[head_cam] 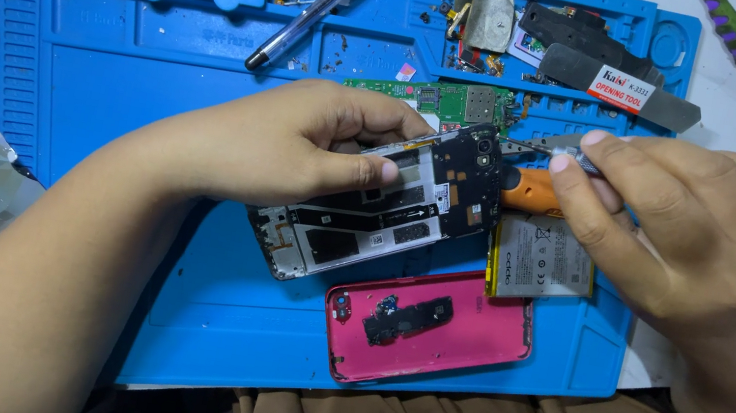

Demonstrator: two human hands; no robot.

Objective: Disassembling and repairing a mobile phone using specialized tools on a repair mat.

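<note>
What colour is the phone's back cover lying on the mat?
The back cover is bright pink, seen clearly in the head view.

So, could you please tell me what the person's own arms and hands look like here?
Both forearms are bare, with no sleeves showing. The left hand and right hand wear no gloves, rings or watch that can be seen. The fingers have short, unpainted nails.

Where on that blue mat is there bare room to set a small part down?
Bare patches on the blue mat: the left part between its ribbed edge and the left hand, and the front strip below the pink back cover. The top trays are crowded around the pen, green circuit board and flat opening tool.
</note>
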